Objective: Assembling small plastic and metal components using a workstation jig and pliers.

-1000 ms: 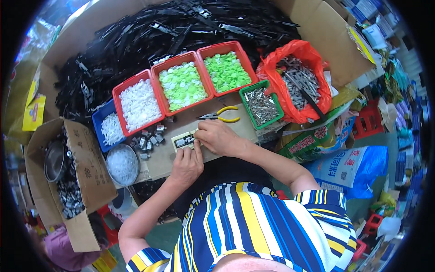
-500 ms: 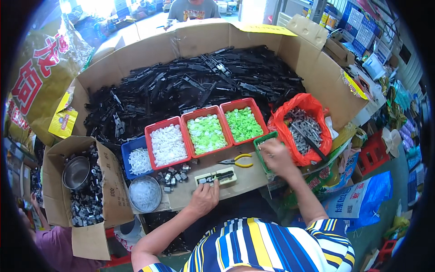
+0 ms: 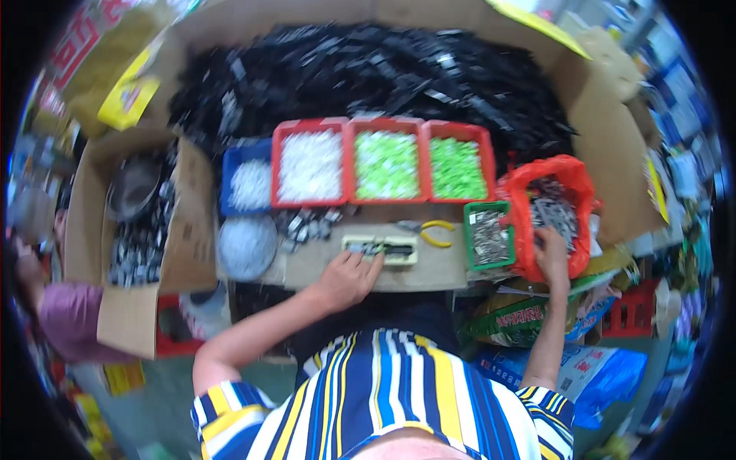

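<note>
Nearest: one striped shirt (image 3: 399, 383), blue, white and yellow, on the person; greenish floor (image 3: 169, 399) to either side below.

Counter (image 3: 445, 274), tan, flat, its front edge just beyond the person's lap.

Left hand (image 3: 345, 284): at the near side of one cream holder (image 3: 400, 261), oblong; fingers lightly bent, close together, tips touching it; whether they pinch anything cannot be told. Slim black part (image 3: 399, 249) lying lengthwise in the holder, just right of those fingertips.

Right hand (image 3: 553, 257): well apart from the holder, over the mouth of a red plastic bag (image 3: 524, 238) of grey metal pieces (image 3: 558, 205); fingers partly curled, blurred; any hold cannot be told.

Beyond the holder: pliers (image 3: 437, 224), yellow-handled; loose grey blocks (image 3: 307, 225); round dish (image 3: 248, 277) of pale pieces; green tray (image 3: 467, 239) of metal pins, beside the bag.

Next row: blue tray (image 3: 226, 184), white pieces; three red trays, adjoining, holding white, mixed green-white, and green pieces.

Left: open carton (image 3: 195, 222) of metallic parts; beyond it, a co-worker's purple sleeve (image 3: 73, 316). Right: blue-and-white sack (image 3: 590, 376); red stool (image 3: 632, 310).

Farthest: large cardboard box (image 3: 613, 138), heaped with black strips (image 3: 368, 77); crowded shelving, blurred.
</note>
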A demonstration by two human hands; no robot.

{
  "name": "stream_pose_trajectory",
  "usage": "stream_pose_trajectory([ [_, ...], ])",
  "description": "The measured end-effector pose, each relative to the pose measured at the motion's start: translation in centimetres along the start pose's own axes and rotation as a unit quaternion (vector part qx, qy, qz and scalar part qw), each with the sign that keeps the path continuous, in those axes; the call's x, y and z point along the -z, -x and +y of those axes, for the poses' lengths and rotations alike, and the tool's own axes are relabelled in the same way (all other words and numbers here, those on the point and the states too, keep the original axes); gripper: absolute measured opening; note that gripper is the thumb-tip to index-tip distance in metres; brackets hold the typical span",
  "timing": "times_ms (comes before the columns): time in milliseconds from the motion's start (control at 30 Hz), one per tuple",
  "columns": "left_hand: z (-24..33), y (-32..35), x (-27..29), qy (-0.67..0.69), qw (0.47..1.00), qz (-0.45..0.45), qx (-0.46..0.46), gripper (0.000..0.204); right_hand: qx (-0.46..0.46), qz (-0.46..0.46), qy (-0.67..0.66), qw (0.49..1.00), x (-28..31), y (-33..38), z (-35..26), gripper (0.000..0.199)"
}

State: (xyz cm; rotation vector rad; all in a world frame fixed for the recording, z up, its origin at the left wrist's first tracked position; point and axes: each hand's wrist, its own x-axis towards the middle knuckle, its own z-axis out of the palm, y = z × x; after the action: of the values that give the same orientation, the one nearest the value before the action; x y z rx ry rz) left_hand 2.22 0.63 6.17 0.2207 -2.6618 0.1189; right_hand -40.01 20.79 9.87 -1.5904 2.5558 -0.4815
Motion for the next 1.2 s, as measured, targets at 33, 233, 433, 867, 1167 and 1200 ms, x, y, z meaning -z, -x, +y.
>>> stream_pose_trajectory([
  [33, -0.2, -0.2, 0.1, 0.034, 0.999, -0.008, 0.017, 0.033, 0.022, 0.02, 0.007, 1.0, 0.2, -0.1, 0.1, 0.021],
  [233, -4.9, -0.5, 3.3, 0.079, 0.983, 0.067, 0.15, 0.024, -0.006, 0.035, 0.01, 0.999, 0.2, -1.1, 1.2, 0.017],
  [433, -15.3, 1.5, 5.9, -0.025, 0.934, 0.106, 0.339, 0.015, 0.025, 0.078, 0.017, 0.997, 1.0, -1.4, -0.9, 0.022],
  [867, -21.8, 4.8, 3.7, -0.011, 0.899, -0.091, 0.428, 0.022, -0.046, 0.064, 0.036, 0.996, 1.3, -1.5, -1.5, 0.027],
  [1167, -23.7, 4.8, 4.3, 0.24, 0.783, 0.129, 0.559, 0.022, -0.007, 0.099, 0.011, 0.995, 1.0, -1.6, -1.5, 0.027],
  [1200, -23.8, 4.9, 4.6, 0.247, 0.775, 0.138, 0.566, 0.024, -0.008, 0.098, 0.01, 0.995, 1.0, -1.6, -1.5, 0.027],
])
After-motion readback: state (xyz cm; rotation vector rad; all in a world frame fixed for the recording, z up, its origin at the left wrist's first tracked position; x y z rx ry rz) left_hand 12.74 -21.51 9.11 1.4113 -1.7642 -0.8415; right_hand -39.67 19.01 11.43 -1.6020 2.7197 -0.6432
